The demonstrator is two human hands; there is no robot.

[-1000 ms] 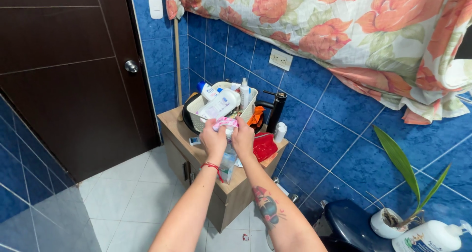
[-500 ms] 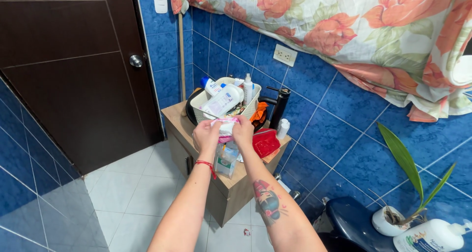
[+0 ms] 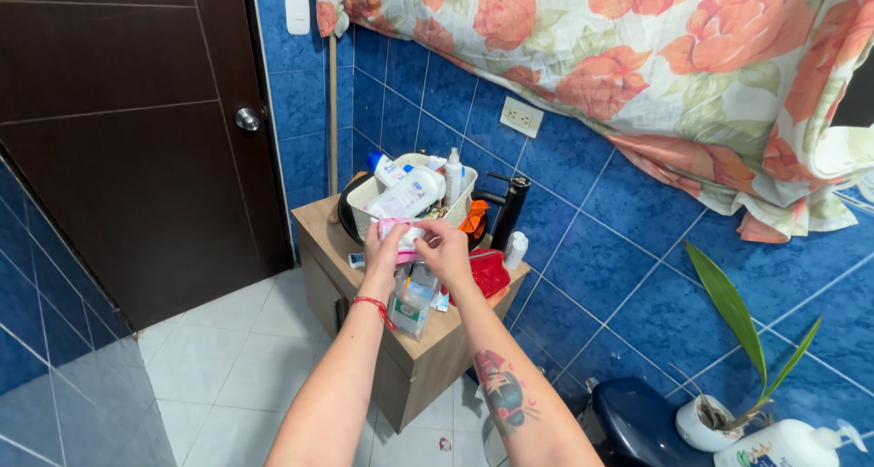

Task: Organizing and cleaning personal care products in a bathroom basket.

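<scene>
My left hand point(image 3: 382, 249) and my right hand point(image 3: 443, 251) meet above a small wooden cabinet point(image 3: 419, 347) and together grip a small pink and white packet point(image 3: 401, 233). A red cord circles my left wrist. Just behind the hands stands a cream basket point(image 3: 368, 198) filled with white bottles point(image 3: 409, 192). Below the hands a clear plastic bag point(image 3: 411, 299) lies on the cabinet top, with a red pouch point(image 3: 489, 273) to its right.
A black faucet point(image 3: 508, 208) and a small white bottle point(image 3: 515, 248) stand by the blue tiled wall. A floral cloth point(image 3: 637, 57) hangs above. A dark door point(image 3: 137, 139) is at left. A dark toilet point(image 3: 637, 421), potted plant point(image 3: 719, 412) and pump bottle point(image 3: 783, 444) sit lower right.
Both hands stayed together on the pink and white packet and turned it slightly; my right hand's fingers have shifted over its top. The view moved a little.
</scene>
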